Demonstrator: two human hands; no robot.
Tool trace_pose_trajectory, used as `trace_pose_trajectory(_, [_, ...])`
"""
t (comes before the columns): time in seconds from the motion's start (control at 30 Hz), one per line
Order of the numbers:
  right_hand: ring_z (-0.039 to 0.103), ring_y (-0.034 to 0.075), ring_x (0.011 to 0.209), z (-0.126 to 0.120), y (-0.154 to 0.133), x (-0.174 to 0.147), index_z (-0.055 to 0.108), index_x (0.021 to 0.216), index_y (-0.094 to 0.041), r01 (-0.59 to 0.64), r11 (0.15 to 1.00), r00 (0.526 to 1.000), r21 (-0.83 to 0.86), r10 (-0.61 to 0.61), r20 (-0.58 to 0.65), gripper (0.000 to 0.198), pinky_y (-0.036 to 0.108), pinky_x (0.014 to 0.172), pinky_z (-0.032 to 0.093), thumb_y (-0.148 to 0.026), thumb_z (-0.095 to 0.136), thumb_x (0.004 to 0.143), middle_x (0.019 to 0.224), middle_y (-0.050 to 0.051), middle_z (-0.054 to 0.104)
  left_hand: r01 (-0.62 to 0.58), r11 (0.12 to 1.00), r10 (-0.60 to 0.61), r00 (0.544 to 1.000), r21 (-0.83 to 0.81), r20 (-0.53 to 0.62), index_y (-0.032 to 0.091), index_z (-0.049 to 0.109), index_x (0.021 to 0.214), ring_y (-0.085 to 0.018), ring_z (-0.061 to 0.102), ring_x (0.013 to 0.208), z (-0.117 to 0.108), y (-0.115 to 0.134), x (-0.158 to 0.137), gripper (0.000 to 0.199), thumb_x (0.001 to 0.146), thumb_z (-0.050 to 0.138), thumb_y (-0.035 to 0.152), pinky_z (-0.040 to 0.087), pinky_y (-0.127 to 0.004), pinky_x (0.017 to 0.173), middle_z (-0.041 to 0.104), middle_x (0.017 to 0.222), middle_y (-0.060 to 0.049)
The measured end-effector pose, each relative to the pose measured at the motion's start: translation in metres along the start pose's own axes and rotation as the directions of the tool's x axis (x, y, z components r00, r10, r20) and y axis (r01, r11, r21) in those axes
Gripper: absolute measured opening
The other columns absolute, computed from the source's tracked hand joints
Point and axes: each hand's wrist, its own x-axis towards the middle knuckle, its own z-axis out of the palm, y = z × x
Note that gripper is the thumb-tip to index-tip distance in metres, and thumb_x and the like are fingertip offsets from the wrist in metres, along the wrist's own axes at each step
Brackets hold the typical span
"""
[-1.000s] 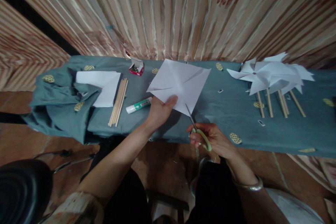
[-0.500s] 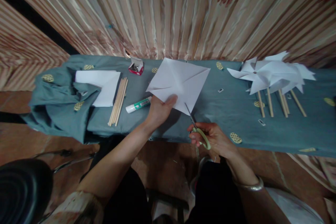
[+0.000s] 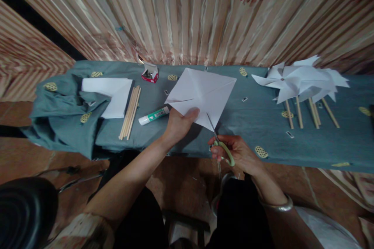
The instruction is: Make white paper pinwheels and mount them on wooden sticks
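Slightly rightward and nearer, the square of paper [image 3: 213,87] had shifted in the head view compared with 0.5 s earlier, and its tilt had changed a little, so the slit by its right corner showed less as a gap. The rest of the view had slid a touch left, which suggested that the head had moved as well.

The left hand [image 3: 179,123] gripped the paper, thumb on top and fingers hidden underneath, and appeared to hold it up off the table [image 3: 254,124]. The right hand [image 3: 235,153] was closed around the handles of the scissors [image 3: 216,137], whose blades met the paper's near corner and pointed toward its middle. How far apart the blades stood was too small to tell.

A slit also ran in from the left corner, so the small shift looked like the paper being steadied for another corner cut, with the middle uncut.

Left of the paper lay a glue stick [image 3: 154,115], a bundle of wooden sticks [image 3: 130,113], folded paper [image 3: 118,103] and a red box [image 3: 150,74]. Well to the right lay overlapping paper pinwheels [image 3: 302,81], with 5 sticks showing.
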Motion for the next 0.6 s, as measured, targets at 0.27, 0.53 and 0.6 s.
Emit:
trace_pose_trajectory(0.27, [0.053,0.008,0.043,0.0001,0.0007,0.0004,0.067,0.074,-0.017,-0.010,1.000,1.000,0.011,0.010,-0.010,0.044,0.020,0.042,0.043,-0.048,0.087,0.050,0.052,-0.003,0.061,0.006,1.000,-0.006,1.000,0.029,-0.012,0.017,0.062,0.094,-0.022,0.066,0.090,-0.0004,0.0005,0.0009,0.025,0.073,0.066,0.029,0.054,-0.037,0.085,0.072,0.098,-0.009])
trace_pose_trajectory(0.53, [0.055,0.009,0.048,-0.0014,0.0050,0.0002,0.066,0.077,-0.016,0.002,1.000,1.000,-0.020,-0.002,-0.011,0.046,0.021,0.045,0.045,-0.050,0.086,0.053,0.057,-0.002,0.062,0.044,0.999,-0.043,0.998,-0.017,0.040,0.016,0.064,0.091,-0.023,0.065,0.085,0.0015,0.0015,-0.0030,0.025,0.071,0.067,0.030,0.055,-0.037,0.079,0.071,0.095,-0.010])
trace_pose_trajectory(0.6, [0.055,0.009,0.049,-0.0014,0.0050,-0.0004,0.066,0.078,-0.016,0.023,0.999,1.000,-0.027,-0.023,-0.011,0.047,0.021,0.046,0.045,-0.052,0.085,0.054,0.059,-0.002,0.062,0.048,0.999,-0.046,0.997,-0.021,0.065,0.015,0.065,0.092,-0.022,0.065,0.085,0.0024,0.0032,-0.0055,0.025,0.071,0.067,0.030,0.055,-0.037,0.079,0.071,0.095,-0.010])
